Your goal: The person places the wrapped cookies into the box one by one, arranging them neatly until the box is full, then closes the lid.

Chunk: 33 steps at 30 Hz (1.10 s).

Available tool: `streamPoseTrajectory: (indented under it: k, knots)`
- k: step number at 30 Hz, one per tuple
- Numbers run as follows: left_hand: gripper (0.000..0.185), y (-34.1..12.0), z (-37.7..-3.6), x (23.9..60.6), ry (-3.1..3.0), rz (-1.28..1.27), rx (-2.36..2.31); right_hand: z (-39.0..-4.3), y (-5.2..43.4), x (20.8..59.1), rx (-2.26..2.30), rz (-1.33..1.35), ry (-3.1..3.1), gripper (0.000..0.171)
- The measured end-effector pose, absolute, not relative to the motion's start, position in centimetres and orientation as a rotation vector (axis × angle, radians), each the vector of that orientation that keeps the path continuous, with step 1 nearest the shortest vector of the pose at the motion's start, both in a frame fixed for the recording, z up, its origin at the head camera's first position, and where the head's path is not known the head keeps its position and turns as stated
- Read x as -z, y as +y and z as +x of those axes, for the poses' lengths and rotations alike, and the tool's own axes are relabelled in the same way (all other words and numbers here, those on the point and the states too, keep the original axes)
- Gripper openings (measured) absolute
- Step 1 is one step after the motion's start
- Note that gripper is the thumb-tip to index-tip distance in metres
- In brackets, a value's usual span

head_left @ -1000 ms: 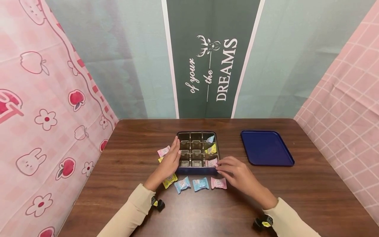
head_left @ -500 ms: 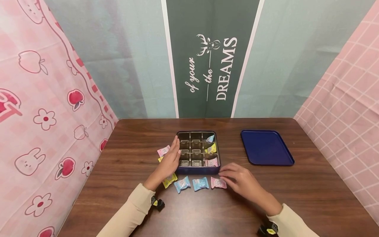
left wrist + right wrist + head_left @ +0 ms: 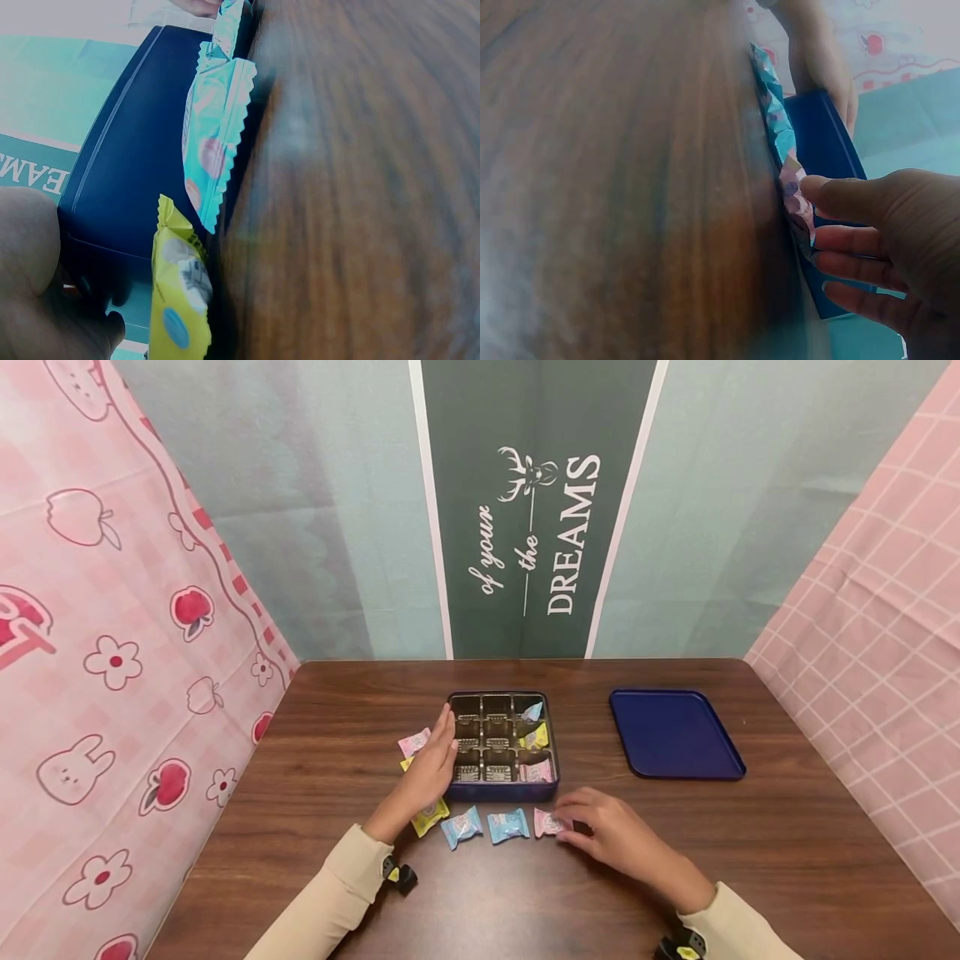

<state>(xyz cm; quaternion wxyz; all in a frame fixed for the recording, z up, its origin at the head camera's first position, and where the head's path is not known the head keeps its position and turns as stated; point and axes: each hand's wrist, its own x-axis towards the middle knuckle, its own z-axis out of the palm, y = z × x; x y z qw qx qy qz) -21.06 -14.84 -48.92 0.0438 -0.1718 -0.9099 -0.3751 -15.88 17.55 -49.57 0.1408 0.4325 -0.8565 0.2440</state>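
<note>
In the head view a dark blue square box [image 3: 501, 792] with a clear divided insert stands mid-table. Its right column holds a blue candy [image 3: 533, 712], a yellow candy [image 3: 535, 737] and a pink candy [image 3: 536, 772], all wrapped. My left hand [image 3: 426, 774] rests with straight fingers along the box's left side. In front of the box my right hand [image 3: 606, 828] has thumb and fingertips around the right end of another pink-wrapped candy [image 3: 547, 822], which still lies on the wood. The right wrist view shows the thumb touching this candy [image 3: 795, 196].
Two blue candies [image 3: 508, 826] and a yellow candy [image 3: 429, 817] lie along the box's front. Left of it are a pink candy [image 3: 415, 742] and a yellow one mostly behind my left hand. A blue lid [image 3: 678, 735] lies at the right on the wooden table [image 3: 337, 718].
My right hand has come away from the box's front right corner, moving down to the pink candy in front of it. The left hand has stayed on the box's side.
</note>
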Motion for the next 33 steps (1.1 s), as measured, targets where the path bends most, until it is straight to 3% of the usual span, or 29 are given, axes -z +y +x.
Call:
streamPoseTrajectory:
  k: [7, 16, 33]
  knots:
    - [0.052, -14.84, -21.21, 49.03, -2.769, -0.527, 1.154, -15.73, 17.54, 49.89, -0.697, 1.247, -2.496, 0.027]
    - [0.052, -14.85, -21.06, 49.02, -2.759, -0.542, 1.151, -15.24, 17.31, 49.75, -0.689, 1.167, -2.666, 0.054]
    - [0.052, -14.85, -21.06, 49.03, -2.752, -0.529, 1.157, -15.65, 16.79, 49.92, -0.633, 1.156, -2.664, 0.037]
